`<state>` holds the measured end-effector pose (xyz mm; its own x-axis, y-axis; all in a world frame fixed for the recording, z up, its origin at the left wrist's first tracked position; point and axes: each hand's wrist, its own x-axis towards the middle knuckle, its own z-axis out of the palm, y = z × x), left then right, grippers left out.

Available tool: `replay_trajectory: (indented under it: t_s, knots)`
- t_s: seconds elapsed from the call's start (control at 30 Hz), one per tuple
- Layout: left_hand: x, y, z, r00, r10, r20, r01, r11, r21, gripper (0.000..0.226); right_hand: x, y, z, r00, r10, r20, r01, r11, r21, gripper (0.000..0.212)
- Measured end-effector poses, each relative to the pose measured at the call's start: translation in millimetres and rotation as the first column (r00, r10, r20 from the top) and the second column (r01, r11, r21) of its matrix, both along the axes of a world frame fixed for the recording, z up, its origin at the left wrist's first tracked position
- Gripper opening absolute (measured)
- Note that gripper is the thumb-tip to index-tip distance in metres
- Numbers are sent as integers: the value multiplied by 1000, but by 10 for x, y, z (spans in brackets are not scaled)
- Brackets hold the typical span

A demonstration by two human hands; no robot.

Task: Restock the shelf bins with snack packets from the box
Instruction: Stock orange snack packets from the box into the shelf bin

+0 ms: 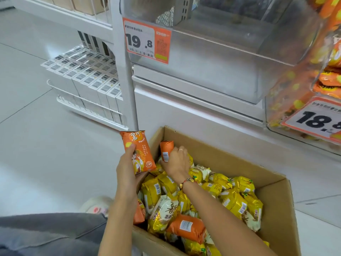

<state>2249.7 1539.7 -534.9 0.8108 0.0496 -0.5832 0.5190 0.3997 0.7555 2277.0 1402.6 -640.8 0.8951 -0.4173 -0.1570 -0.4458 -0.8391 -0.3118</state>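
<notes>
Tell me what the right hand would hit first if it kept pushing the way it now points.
The right hand, gripping an orange packet, points toward the far left corner of the cardboard box. Going straight on, it would probably meet that box wall first, though depth is hard to judge from one view.

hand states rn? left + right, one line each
Left hand: closed on an orange snack packet, held face-up beside the cardboard box.
Right hand: closed on a second orange packet, over the box.
</notes>
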Motion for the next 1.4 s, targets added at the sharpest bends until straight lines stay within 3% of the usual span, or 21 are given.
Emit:
replay_trajectory:
  t_s: [0.07, 0.17, 0.27, 0.33, 0.43, 0.53, 0.67, 0.73, 0.8, 0.9, 0.97, 1.07, 1.13, 1.3, 1.33, 1.4]
  knots:
    - [8, -22, -27, 1000, -29, -12, 29, 999, 39, 35, 10, -4, -37, 999, -35, 25, 34, 998, 53, 58]
    - [25, -39, -64, 998, -45, -35, 47, 997, 56, 39, -126, -49, 98, 996, -44, 83, 21, 966, 259, 49]
    - [-49, -78, -29, 995, -48, -82, 41, 996, -82, 45, -426, -135, 461, 988, -102, 117, 47, 915, 402, 53]
    - [-167, -133, -1, 993, -113, -35, 106, 980, -167, 46, -647, -276, 722, 983, -132, 131, 54, 878, 476, 57]
    - [-335, -270, 92, 972, -230, 47, 235, 957, -173, 43, -916, -531, 1153, 985, -139, 101, 53, 806, 589, 65]
    - [-499, -476, 293, 952, -303, 51, 306, 927, -216, 41, -1169, -767, 1555, 989, -112, 94, 28, 777, 629, 54]
    - [-754, -781, 591, 916, -400, 24, 375, 836, -401, 57, -1457, -980, 2000, 979, -139, 149, 18, 789, 614, 55]
    - [-813, -924, 726, 895, -442, 57, 420, 795, -438, 58, -1541, -1047, 2242, 966, -150, 213, -21, 769, 638, 44]
    - [-813, -1053, 877, 873, -476, 107, 472, 767, -435, 58, -1606, -1118, 2484, 958, -126, 256, -77, 750, 657, 45]
    - [-773, -1227, 1187, 818, -515, 255, 575, 736, -358, 50, -1654, -1232, 2812, 955, -143, 261, -95, 686, 722, 63]
    - [-710, -1331, 1422, 766, -531, 362, 625, 748, -224, 40, -1676, -1358, 2994, 954, -153, 258, -104, 637, 763, 66]
    - [-675, -1409, 1746, 621, -574, 534, 649, 758, 61, 49, -1745, -1551, 3327, 954, -126, 273, -176, 501, 847, 27]
    - [-662, -1433, 1968, 578, -573, 581, 602, 780, 171, 57, -1802, -1699, 3585, 951, -116, 287, -206, 456, 866, 21]
    - [-507, -1710, 2514, 393, -572, 720, 475, 797, 374, 61, -1825, -2235, 3872, 863, -310, 400, -155, 590, 792, 100]
    - [-448, -1813, 2581, 347, -588, 731, 452, 787, 419, 65, -1823, -2324, 3863, 833, -360, 420, -134, 606, 784, 108]
    - [-336, -2027, 2652, 228, -621, 750, 380, 766, 519, 75, -1808, -2456, 3812, 777, -436, 454, -105, 621, 777, 105]
